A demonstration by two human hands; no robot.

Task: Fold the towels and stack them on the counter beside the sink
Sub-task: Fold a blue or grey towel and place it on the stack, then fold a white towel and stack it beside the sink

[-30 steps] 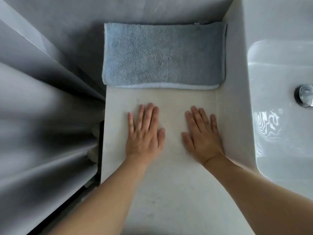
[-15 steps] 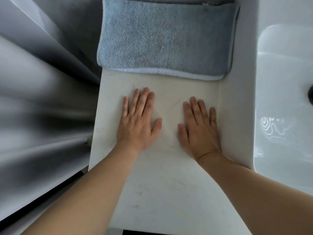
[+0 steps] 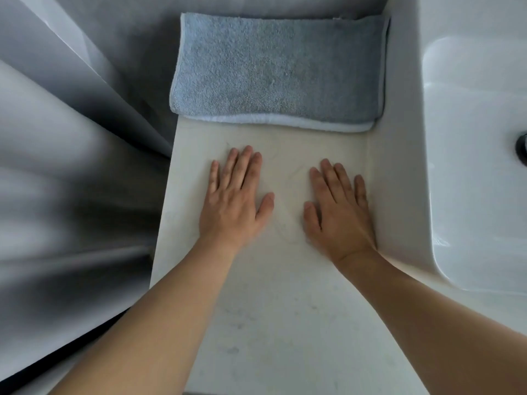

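A folded grey-blue towel (image 3: 279, 69) lies at the far end of the pale stone counter (image 3: 285, 309), on top of a folded white towel (image 3: 313, 124) whose edge shows along its near side. Both of my hands rest flat on the bare counter in front of the stack, palms down and fingers straight. My left hand (image 3: 235, 201) sits a hand's width from my right hand (image 3: 338, 212). Neither hand touches the towels or holds anything.
A white sink basin (image 3: 479, 166) rises to the right of the counter, its wall beside my right hand, with a dark drain fitting (image 3: 522, 149) at the frame edge. Grey curtain folds (image 3: 71, 166) hang along the counter's left edge.
Only the camera view has shifted, so the towel stack sits a little lower in frame than half a second ago. Both hands stay flat on the counter.
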